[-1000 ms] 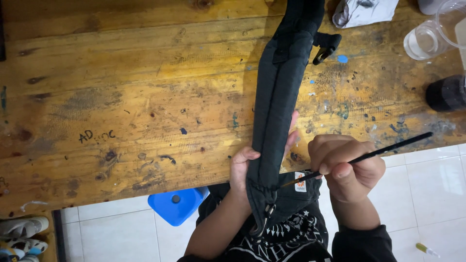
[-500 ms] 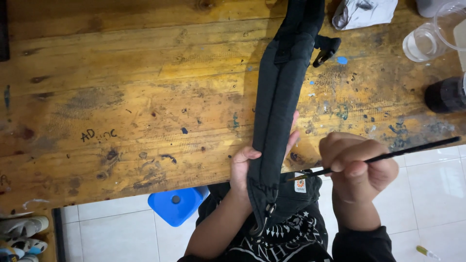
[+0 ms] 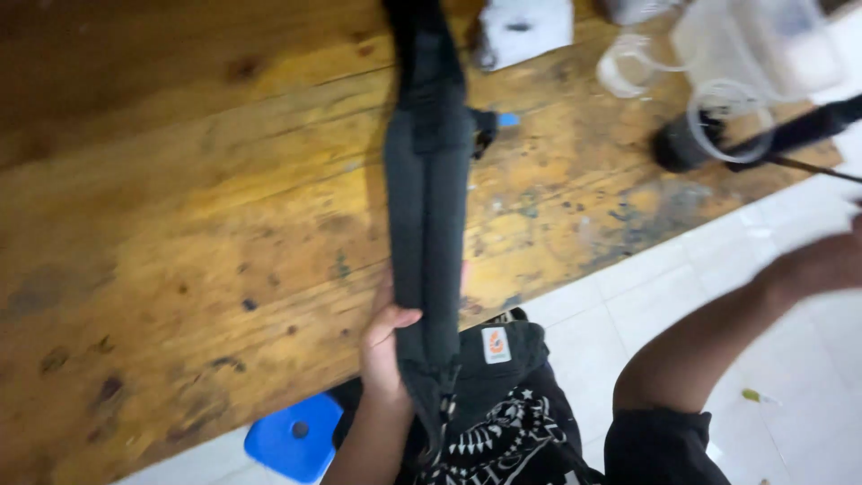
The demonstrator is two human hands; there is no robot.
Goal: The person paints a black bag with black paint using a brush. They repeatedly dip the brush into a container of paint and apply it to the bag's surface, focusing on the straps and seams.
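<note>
Gripping the near end of the padded black strap (image 3: 426, 233), my left hand (image 3: 384, 346) pins it at the wooden table (image 3: 180, 269) edge. Right of the strap my right hand (image 3: 831, 260) is a blur; I cannot tell its grip, though a thin brush handle (image 3: 813, 167) shows beyond it. No paint shows on the strap. Farther right, clear plastic cups (image 3: 718, 54) look empty, perhaps.

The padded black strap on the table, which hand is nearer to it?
Left. The left hand grips the padded black strap at its near end by the table edge; the right hand is blurred, far off to the right.
</note>
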